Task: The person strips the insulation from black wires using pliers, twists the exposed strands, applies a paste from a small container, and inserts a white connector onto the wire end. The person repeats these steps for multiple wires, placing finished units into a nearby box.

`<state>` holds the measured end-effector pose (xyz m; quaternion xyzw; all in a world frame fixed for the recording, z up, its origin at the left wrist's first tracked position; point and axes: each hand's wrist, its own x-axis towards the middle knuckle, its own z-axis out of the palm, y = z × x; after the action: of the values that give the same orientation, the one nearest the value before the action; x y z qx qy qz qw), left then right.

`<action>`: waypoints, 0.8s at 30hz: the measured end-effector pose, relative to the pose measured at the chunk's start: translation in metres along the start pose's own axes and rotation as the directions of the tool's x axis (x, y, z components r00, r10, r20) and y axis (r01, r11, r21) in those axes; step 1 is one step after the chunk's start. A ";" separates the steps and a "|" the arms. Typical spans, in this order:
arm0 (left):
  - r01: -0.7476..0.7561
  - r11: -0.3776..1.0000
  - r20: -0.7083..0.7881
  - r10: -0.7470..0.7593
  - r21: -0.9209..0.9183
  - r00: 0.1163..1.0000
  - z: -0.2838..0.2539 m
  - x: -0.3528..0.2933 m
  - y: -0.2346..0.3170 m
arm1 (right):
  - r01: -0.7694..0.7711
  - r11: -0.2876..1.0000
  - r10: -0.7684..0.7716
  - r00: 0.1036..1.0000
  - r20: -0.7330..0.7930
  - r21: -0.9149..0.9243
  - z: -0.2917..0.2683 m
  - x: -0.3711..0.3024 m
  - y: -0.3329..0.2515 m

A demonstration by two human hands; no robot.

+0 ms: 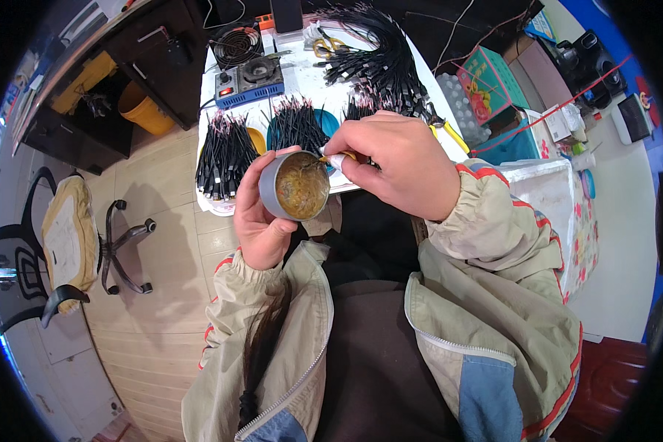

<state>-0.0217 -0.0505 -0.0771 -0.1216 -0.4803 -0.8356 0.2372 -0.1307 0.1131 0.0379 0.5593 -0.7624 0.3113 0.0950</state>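
The left hand (259, 228) wraps a close grip around the grey tin (268, 188) by the worktop (217, 209), mouth tilted toward the wearer, likely to show its contents (302, 190); the right hand (401, 158) pinches a slim, partly hidden yellow tool (351, 155) at the rim for reaching in

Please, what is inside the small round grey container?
The small round grey container holds a yellowish-brown substance with an uneven surface. Whatever lies beneath that surface is covered from view.
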 end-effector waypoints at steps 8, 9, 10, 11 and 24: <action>0.102 0.988 -0.088 -0.113 -0.119 0.990 0.002 -0.003 0.002 | 0.361 0.928 -0.370 0.922 -0.116 -0.088 0.003 0.006 0.012; 0.109 0.986 -0.092 -0.121 -0.126 0.988 0.003 -0.003 0.002 | 0.386 0.912 -0.401 0.910 -0.102 -0.138 0.004 0.006 0.014; 0.102 0.987 -0.091 -0.113 -0.125 0.989 0.003 -0.003 0.003 | 0.411 0.892 -0.432 0.898 -0.087 -0.188 0.003 0.006 0.016; 0.097 0.987 -0.089 -0.108 -0.125 0.990 0.003 -0.003 0.003 | 0.436 0.869 -0.462 0.884 -0.069 -0.236 0.003 0.005 0.016; 0.228 0.949 -0.115 -0.257 -0.220 0.960 -0.003 -0.006 0.001 | 0.387 0.919 -0.392 0.917 -0.070 -0.067 0.001 0.007 0.012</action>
<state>-0.0160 -0.0516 -0.0802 -0.0256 -0.3850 -0.9099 0.1522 -0.1437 0.1091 0.0368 0.6839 -0.6392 0.2889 0.2008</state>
